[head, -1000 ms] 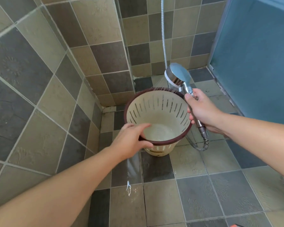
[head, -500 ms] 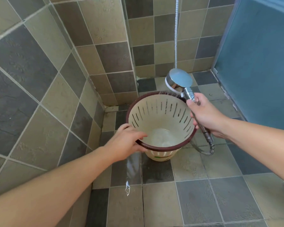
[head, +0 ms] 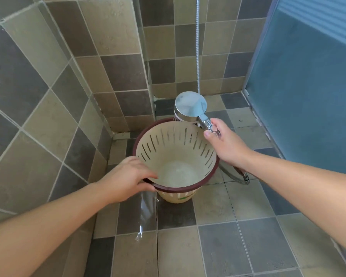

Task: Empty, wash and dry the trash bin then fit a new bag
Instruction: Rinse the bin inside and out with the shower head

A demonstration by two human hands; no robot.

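While left hand [head: 126, 176] grips bin [head: 176, 156] rim, showerhead [head: 190, 106] above

The left hand [head: 128, 174] covers part of the bin's rim [head: 178, 189]. The right hand [head: 226, 144] hides the shower handle [head: 205, 120]. The hose [head: 197, 47] is cut off at the top edge.
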